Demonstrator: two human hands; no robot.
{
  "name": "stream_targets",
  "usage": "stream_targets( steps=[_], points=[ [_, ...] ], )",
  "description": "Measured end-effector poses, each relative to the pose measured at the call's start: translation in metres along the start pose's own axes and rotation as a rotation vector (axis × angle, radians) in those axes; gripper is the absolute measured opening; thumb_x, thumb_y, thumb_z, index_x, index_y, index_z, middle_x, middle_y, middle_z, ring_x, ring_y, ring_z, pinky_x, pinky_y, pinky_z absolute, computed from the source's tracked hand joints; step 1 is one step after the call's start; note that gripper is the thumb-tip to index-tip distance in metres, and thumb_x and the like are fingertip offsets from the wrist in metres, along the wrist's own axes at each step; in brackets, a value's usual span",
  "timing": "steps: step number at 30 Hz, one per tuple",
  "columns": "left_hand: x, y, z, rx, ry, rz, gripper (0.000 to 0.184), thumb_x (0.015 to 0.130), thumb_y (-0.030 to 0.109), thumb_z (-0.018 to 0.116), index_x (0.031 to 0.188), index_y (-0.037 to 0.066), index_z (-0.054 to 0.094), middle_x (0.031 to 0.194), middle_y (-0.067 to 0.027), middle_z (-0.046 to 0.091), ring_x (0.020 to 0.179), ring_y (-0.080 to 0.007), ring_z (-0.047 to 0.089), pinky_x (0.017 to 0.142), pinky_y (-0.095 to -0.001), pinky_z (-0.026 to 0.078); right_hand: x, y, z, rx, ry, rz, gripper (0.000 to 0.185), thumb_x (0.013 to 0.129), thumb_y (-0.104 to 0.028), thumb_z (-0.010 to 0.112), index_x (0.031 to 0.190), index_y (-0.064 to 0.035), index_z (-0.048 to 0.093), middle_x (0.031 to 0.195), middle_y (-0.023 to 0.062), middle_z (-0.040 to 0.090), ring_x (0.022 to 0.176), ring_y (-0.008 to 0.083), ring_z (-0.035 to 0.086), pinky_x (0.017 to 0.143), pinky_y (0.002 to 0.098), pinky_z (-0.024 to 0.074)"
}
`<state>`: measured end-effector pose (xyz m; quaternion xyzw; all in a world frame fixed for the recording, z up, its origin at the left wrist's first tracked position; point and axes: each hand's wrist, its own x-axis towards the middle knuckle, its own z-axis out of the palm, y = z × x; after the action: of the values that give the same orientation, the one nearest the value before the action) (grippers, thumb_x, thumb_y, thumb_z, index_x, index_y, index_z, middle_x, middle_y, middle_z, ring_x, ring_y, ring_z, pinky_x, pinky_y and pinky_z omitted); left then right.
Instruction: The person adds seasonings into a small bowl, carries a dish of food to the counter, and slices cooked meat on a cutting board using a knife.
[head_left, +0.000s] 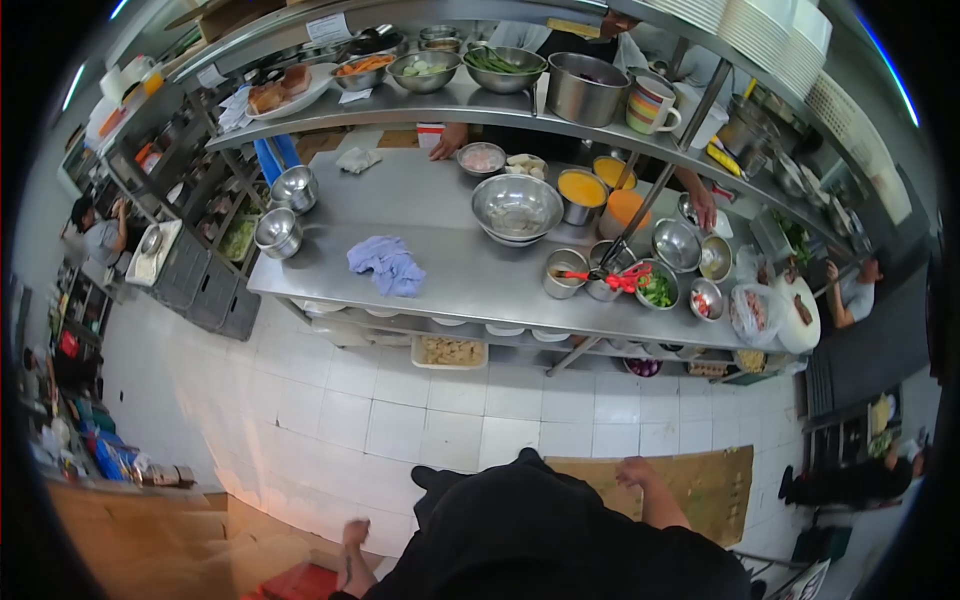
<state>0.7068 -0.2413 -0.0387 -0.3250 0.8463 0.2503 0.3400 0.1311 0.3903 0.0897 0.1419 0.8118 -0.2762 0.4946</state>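
At the lower left, my left hand [355, 533] hangs beside my body with its fingers curled; what it holds, if anything, is too small to tell. On the other side, my right hand [632, 473] hangs over a brown cardboard sheet [715, 490] on the floor, its fingers bent and blurred. Neither touches the steel table [450, 285] in front of me. A crumpled blue cloth [387, 266] lies on that table. Right of it stand a large steel bowl [517, 208], tongs with red handles [622, 279] and a bowl of chopped greens [657, 286].
A shelf [400, 105] with bowls of vegetables spans the table. A person's hands [449, 142] show behind it. Small steel bowls [278, 232] stand at the table's left. A tray of food [449, 352] sits underneath. Other people [858, 292] stand at both sides.
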Motion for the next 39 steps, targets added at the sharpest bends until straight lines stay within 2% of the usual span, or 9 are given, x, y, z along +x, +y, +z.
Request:
stream_targets(
  steps=[2, 4, 11, 14, 15, 20, 26, 30, 39],
  points=[
    [0.032, 0.062, -0.042, -0.037, 0.139, -0.01, 0.043, 0.097, 0.037, 0.045, 0.091, 0.004, 0.072, 0.102, -0.0206, 0.072, 0.097, -0.0395, 0.068, 0.086, -0.0541, 0.051, 0.002, -0.031, -0.029, 0.048, 0.051, -0.124, 0.023, 0.084, -0.012, 0.07, 0.105, -0.0031, 0.067, 0.083, 0.0081, 0.071, 0.071, 0.0194, 0.072, 0.056, 0.0336, 0.0567],
    [0.017, 0.156, -0.105, -0.428, 0.336, -0.055, 0.05, 0.094, 0.045, 0.051, 0.111, 0.003, 0.072, 0.114, -0.0226, 0.07, 0.11, -0.0389, 0.065, 0.097, -0.0482, 0.05, 0.014, -0.045, -0.058, 0.084, 0.08, -0.262, 0.026, 0.081, -0.009, 0.071, 0.106, -0.0023, 0.067, 0.084, 0.0082, 0.072, 0.071, 0.0193, 0.072, 0.056, 0.0335, 0.0567],
    [-0.015, 0.334, -0.159, -0.795, 0.456, 0.093, 0.042, 0.091, 0.041, 0.067, 0.112, 0.005, 0.072, 0.107, -0.0165, 0.073, 0.102, -0.0293, 0.07, 0.09, -0.0383, 0.054, 0.049, 0.008, -0.115, 0.297, 0.035, -0.307, 0.021, 0.085, -0.004, 0.064, 0.105, -0.0033, 0.066, 0.082, 0.0096, 0.071, 0.068, 0.0206, 0.07, 0.054, 0.0341, 0.0562],
    [-0.013, 0.324, -0.11, -0.594, 0.404, 0.032, 0.043, 0.089, 0.042, 0.069, 0.108, 0.005, 0.073, 0.105, -0.0166, 0.074, 0.099, -0.0298, 0.071, 0.088, -0.0379, 0.055, 0.056, 0.08, -0.117, 0.151, 0.021, -0.21, 0.023, 0.097, -0.019, 0.055, 0.103, -0.0009, 0.069, 0.088, 0.0148, 0.07, 0.075, 0.0264, 0.07, 0.06, 0.0395, 0.0597],
    [-0.021, 0.32, -0.097, -0.569, 0.38, -0.066, 0.042, 0.082, 0.043, 0.075, 0.099, 0.004, 0.072, 0.098, -0.0162, 0.074, 0.094, -0.0304, 0.07, 0.084, -0.0395, 0.056, 0.024, 0.085, -0.116, 0.169, 0.008, -0.33, 0.023, 0.093, -0.022, 0.059, 0.087, -0.0029, 0.07, 0.076, 0.0118, 0.068, 0.065, 0.0221, 0.067, 0.056, 0.0365, 0.0573],
    [-0.058, 0.265, -0.002, -0.479, 0.577, -0.472, 0.017, 0.072, 0.018, 0.074, 0.085, 0.007, 0.07, 0.089, -0.0173, 0.072, 0.089, -0.0358, 0.069, 0.08, -0.0441, 0.056, 0.026, 0.135, -0.108, 0.125, -0.115, -0.32, 0.014, 0.09, -0.016, 0.062, 0.092, -0.0033, 0.067, 0.079, 0.0127, 0.069, 0.065, 0.0244, 0.068, 0.055, 0.0386, 0.057],
    [-0.098, 0.266, 0.016, -0.904, 0.388, -0.749, 0.039, 0.074, 0.018, 0.075, 0.108, 0.001, 0.071, 0.102, -0.0213, 0.073, 0.096, -0.0319, 0.072, 0.083, -0.0393, 0.058, 0.038, 0.123, -0.129, 0.097, -0.158, -0.263, 0.014, 0.086, -0.008, 0.066, 0.099, -0.0038, 0.063, 0.083, 0.0137, 0.07, 0.065, 0.0271, 0.07, 0.054, 0.0412, 0.0568],
    [-0.073, 0.282, 0.02, -0.825, 0.59, -0.63, 0.058, 0.082, 0.029, 0.076, 0.127, -0.005, 0.061, 0.109, -0.0237, 0.072, 0.105, -0.0348, 0.07, 0.09, -0.0393, 0.056, 0.054, 0.085, -0.161, 0.172, -0.083, -0.19, 0.022, 0.083, -0.003, 0.068, 0.104, -0.0041, 0.061, 0.086, 0.0144, 0.071, 0.065, 0.029, 0.071, 0.053, 0.0429, 0.0566],
    [-0.007, 0.281, 0.002, -0.827, 0.441, -0.482, 0.068, 0.089, 0.043, 0.068, 0.135, -0.004, 0.055, 0.12, -0.0255, 0.067, 0.115, -0.0385, 0.065, 0.1, -0.0429, 0.051, 0.041, -0.072, -0.209, 0.159, 0.248, -0.282, 0.027, 0.083, -0.004, 0.072, 0.105, -0.0062, 0.059, 0.088, 0.01, 0.069, 0.071, 0.0259, 0.073, 0.056, 0.0409, 0.0577]
  ],
)
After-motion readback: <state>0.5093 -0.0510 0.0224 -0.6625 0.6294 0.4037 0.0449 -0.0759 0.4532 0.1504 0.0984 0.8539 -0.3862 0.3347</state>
